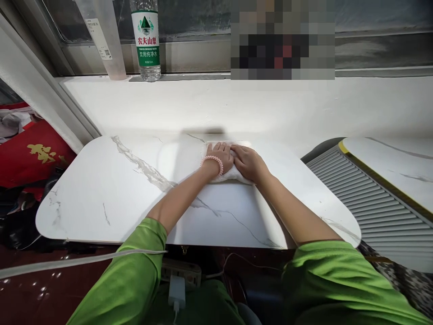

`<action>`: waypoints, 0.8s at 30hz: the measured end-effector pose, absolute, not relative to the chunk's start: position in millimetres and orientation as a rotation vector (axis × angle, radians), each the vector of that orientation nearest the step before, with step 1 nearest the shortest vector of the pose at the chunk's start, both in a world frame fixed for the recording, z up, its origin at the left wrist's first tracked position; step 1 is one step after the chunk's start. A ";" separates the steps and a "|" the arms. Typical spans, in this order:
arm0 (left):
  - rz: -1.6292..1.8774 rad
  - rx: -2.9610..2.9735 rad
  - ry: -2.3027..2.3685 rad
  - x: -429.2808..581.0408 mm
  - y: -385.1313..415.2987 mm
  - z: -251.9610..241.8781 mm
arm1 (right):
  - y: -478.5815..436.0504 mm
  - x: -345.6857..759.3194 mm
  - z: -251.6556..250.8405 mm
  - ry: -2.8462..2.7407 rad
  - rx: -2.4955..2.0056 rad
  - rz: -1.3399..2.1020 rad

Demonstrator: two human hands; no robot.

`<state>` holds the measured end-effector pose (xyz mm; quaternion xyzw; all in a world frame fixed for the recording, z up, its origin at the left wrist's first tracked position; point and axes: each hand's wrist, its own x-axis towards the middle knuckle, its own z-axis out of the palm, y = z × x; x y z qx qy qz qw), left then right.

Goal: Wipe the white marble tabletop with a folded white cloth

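A white folded cloth point(233, 175) lies on the white marble-patterned tabletop point(135, 212), near the wall side. My left hand point(218, 156) rests flat on its left part, fingers stretched out and pointing away from me. A pink coil band point(221, 168) circles that wrist. On the cloth's right part lies my right hand point(251, 162), palm down, its fingers extended to the left and touching or nearly touching the left hand. Both palms cover much of the cloth, so its exact folds are hidden.
On the sill stand a water bottle point(146, 40) and a tall translucent container point(108, 45). A ribbed grey cabinet point(379, 194) with a marble-patterned top is at right. A red bag point(40, 153) sits at left. Below the table edge are a power strip point(192, 273) and a white charger point(177, 291).
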<state>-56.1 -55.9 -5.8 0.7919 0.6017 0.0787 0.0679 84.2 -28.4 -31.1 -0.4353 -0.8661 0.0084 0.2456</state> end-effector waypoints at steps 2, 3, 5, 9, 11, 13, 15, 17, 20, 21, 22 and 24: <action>0.234 2.396 1.792 -54.9 -70.0 -4.2 | -41.3 88.2 -33.8 -2.365 -1.171 0.005; 0.228 2.401 1.778 -53.4 -78.3 -3.4 | -49.5 91.2 -35.0 -2.366 -1.166 -0.006; 0.213 2.409 1.745 -47.9 -96.2 -2.3 | -68.4 99.6 -36.5 -2.365 -1.159 -0.024; 0.238 2.426 1.690 -24.9 -129.4 -2.2 | -107.4 127.0 -35.2 -2.371 -1.163 -0.014; 0.239 2.434 1.675 -8.4 -141.9 -2.4 | -122.5 145.3 -33.0 -2.379 -1.191 0.007; 0.233 2.463 1.646 10.0 -151.2 -2.3 | -133.7 165.7 -30.8 -2.374 -1.234 0.029; 0.254 2.512 1.603 28.6 -157.4 -1.9 | -141.6 186.5 -29.6 -2.362 -1.292 0.048; 0.265 2.544 1.565 45.7 -160.5 -1.4 | -146.7 205.2 -29.6 -2.352 -1.357 0.064; 0.236 2.543 1.529 64.9 -158.9 -0.5 | -148.5 224.2 -31.3 -2.332 -1.445 0.068; 0.227 2.540 1.521 69.1 -156.5 -0.4 | -147.1 227.8 -32.1 -2.321 -1.460 0.056; 0.225 2.538 1.519 72.3 -153.3 -0.4 | -144.6 230.2 -33.0 -2.309 -1.464 0.040; 0.225 2.536 1.524 76.0 -144.1 -0.9 | -135.8 232.2 -34.5 -2.293 -1.444 0.012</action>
